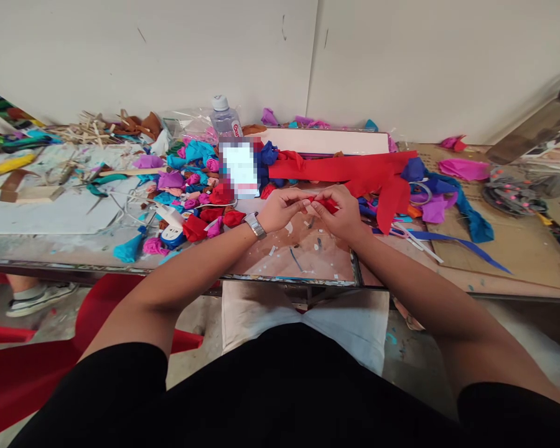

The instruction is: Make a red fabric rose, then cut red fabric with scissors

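left hand point(282, 208), watch at the wrist, and right hand point(341, 214) both curled nearly shut, fingertips meeting on a small crumpled red paper piece point(324, 204), held just above the table point(308, 256) near its front edge. seemingly partway through: heap of rolled paper buds point(200, 190) already lying to the left, long red paper strip point(350, 167) beyond the hands not yet used up. bare patch only beneath the hands; clutter close on both sides, blue paper strips point(466, 218) near the right.
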Demonstrator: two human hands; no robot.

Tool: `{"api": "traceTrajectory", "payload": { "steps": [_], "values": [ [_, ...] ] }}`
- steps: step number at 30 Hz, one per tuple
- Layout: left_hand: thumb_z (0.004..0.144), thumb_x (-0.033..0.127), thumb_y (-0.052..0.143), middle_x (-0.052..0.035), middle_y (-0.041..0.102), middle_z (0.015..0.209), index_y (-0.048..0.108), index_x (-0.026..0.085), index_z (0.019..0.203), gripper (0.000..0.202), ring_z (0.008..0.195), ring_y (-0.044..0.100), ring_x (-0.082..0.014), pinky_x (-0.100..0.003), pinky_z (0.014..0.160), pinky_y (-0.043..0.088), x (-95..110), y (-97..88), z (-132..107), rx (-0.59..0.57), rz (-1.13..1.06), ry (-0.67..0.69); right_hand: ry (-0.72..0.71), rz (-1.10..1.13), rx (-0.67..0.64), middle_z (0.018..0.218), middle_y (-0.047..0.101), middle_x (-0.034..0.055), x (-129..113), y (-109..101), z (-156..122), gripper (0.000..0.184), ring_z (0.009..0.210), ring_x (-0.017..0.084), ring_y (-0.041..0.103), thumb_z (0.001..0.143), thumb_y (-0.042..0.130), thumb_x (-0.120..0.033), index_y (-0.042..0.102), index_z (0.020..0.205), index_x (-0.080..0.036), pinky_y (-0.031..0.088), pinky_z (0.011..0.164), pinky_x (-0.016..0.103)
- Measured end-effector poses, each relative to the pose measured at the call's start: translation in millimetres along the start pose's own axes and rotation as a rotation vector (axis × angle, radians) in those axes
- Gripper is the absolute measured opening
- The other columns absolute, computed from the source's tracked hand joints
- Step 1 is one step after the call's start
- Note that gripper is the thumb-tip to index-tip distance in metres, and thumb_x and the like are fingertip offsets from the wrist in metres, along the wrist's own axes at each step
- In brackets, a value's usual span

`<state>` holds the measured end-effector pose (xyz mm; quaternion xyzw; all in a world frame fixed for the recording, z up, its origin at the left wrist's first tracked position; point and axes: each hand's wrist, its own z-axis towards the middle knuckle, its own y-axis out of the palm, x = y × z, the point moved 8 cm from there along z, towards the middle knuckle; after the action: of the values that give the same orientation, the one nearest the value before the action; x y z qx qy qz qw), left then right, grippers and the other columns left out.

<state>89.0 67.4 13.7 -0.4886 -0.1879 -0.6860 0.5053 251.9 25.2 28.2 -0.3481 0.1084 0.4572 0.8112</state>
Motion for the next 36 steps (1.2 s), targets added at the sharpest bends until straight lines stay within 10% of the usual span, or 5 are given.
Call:
{"api": "traceTrajectory", "payload": {
  "steps": [18, 36],
  "values": [
    [0.09, 0.073, 0.074, -0.0058, 0.076, 0.075, 0.085, 0.016, 0.111, 0.061, 0.068, 0.069, -0.0148, -0.029, 0.072, 0.057, -5, -7.2, 2, 0.05, -0.007, -0.081, -0.091, -0.006, 0.041, 0.105, 0.077, 0.008, -12, -9, 2, 0.018, 0.101, 0.028, 0.073, 0.1, 0.072, -0.045, 0.075, 0.105, -0.027, 0.06, 0.092, 0.048],
    [0.094, 0.064, 0.075, -0.0091, 0.082, 0.097, 0.082, 0.019, 0.128, 0.057, 0.074, 0.072, -0.0146, -0.029, 0.073, 0.06, 0, 5.8, 0, -0.073, -0.088, -0.03, -0.087, -0.016, 0.043, 0.096, 0.077, 0.0062, -10, -8, 2, 0.018, 0.097, 0.027, 0.072, 0.101, 0.071, -0.043, 0.072, 0.094, -0.026, 0.057, 0.091, 0.047]
  ]
}}
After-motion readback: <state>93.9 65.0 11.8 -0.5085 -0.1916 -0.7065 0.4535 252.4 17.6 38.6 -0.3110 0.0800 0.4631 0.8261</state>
